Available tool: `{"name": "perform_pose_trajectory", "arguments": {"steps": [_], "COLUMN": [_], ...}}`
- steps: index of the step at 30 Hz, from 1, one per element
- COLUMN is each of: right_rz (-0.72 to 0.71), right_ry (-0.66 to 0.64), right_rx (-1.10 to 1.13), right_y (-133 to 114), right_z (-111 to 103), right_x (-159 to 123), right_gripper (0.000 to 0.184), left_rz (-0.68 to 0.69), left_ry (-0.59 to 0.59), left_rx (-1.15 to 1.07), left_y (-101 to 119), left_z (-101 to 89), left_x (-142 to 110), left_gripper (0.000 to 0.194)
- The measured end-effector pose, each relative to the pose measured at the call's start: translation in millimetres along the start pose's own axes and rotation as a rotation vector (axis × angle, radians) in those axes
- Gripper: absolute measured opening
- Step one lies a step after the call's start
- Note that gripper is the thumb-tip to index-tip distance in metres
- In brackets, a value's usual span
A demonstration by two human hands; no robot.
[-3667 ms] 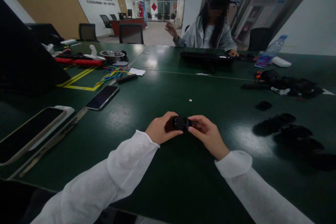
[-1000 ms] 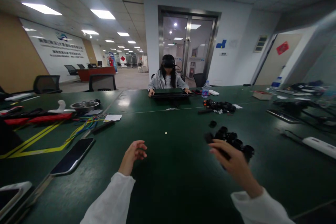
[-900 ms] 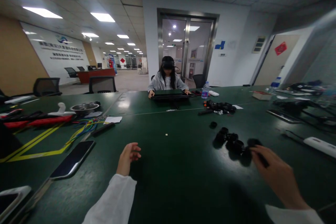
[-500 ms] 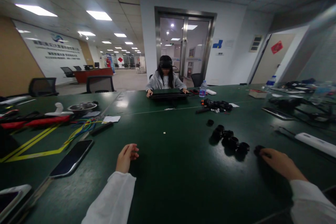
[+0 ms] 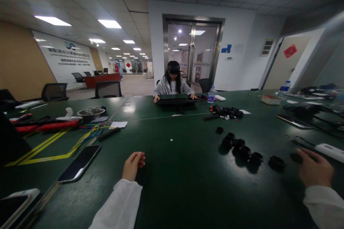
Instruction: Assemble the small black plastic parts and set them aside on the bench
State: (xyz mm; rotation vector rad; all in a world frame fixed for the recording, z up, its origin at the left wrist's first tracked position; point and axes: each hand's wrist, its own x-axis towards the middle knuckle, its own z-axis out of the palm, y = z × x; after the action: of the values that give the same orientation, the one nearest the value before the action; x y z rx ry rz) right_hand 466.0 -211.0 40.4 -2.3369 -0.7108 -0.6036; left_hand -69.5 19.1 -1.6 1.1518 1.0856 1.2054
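My left hand [image 5: 133, 166] is above the green table near the middle, its fingers curled together and nothing visible in them. At the right, my right hand [image 5: 315, 167] is just past a low black ring [image 5: 277, 163] lying on the table, apart from it. Thumb and forefinger of that hand look slightly apart; a dark patch by the fingertips may be shadow. Left of the ring, several short black cylindrical parts stand in a slanting row, among them a black cup-like piece [image 5: 256, 158]. A smaller black ring [image 5: 219, 130] sits beyond the row.
Across the table [image 5: 172, 193] a person in a headset [image 5: 173, 82] holds a flat black object [image 5: 177, 101]. A water bottle [image 5: 211, 94] stands beside them. At left are a phone [image 5: 80, 164], a metal bowl [image 5: 91, 113] and coloured cables [image 5: 85, 135]; a white power strip [image 5: 330, 151] lies right.
My right hand has let go of the black ring and moved right, away from it. The fingers of my left hand have curled closer together. The view has shifted slightly.
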Motion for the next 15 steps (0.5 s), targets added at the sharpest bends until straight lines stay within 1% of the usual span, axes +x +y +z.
{"name": "perform_pose_trajectory", "arguments": {"steps": [1, 2, 3, 4, 5, 6, 8, 11, 13, 15], "right_rz": [0.008, -0.015, -0.080, -0.161, -0.232, -0.270, -0.243, -0.143, -0.152, -0.210], "right_ry": [0.056, 0.100, 0.108, 0.078, 0.014, -0.062, -0.163, -0.243, -0.316, -0.358], "right_rx": [0.001, 0.003, 0.003, -0.002, -0.012, -0.031, -0.082, -0.134, -0.126, -0.105], "right_y": [-1, -2, -2, -1, 0, 1, 6, 13, 18, 22], "right_z": [5, 10, 15, 21, 25, 29, 36, 42, 47, 53], "right_x": [-1, -3, -5, -7, -9, -9, -8, -2, 3, 6], "right_gripper": [0.044, 0.045, 0.045, 0.043, 0.041, 0.040, 0.042, 0.047, 0.041, 0.032], "left_rz": [0.003, 0.005, 0.010, 0.014, 0.017, 0.020, 0.027, 0.040, 0.036, 0.027], "left_ry": [-0.001, -0.005, -0.008, -0.014, -0.020, -0.024, -0.026, -0.015, -0.015, -0.017], "left_rx": [0.003, 0.009, 0.014, 0.018, 0.020, 0.020, 0.016, 0.011, 0.014, 0.020], "left_y": [-1, -1, -2, -3, -3, -4, -4, -4, -4, -5], "left_z": [-0.4, -0.7, -1.0, -1.1, -1.1, -0.8, 0.1, 1.7, 1.9, 1.4], "left_x": [1, 1, 2, 2, 2, 2, 2, 1, 1, 2], "left_gripper": [0.038, 0.038, 0.037, 0.036, 0.035, 0.034, 0.031, 0.030, 0.032, 0.033]}}
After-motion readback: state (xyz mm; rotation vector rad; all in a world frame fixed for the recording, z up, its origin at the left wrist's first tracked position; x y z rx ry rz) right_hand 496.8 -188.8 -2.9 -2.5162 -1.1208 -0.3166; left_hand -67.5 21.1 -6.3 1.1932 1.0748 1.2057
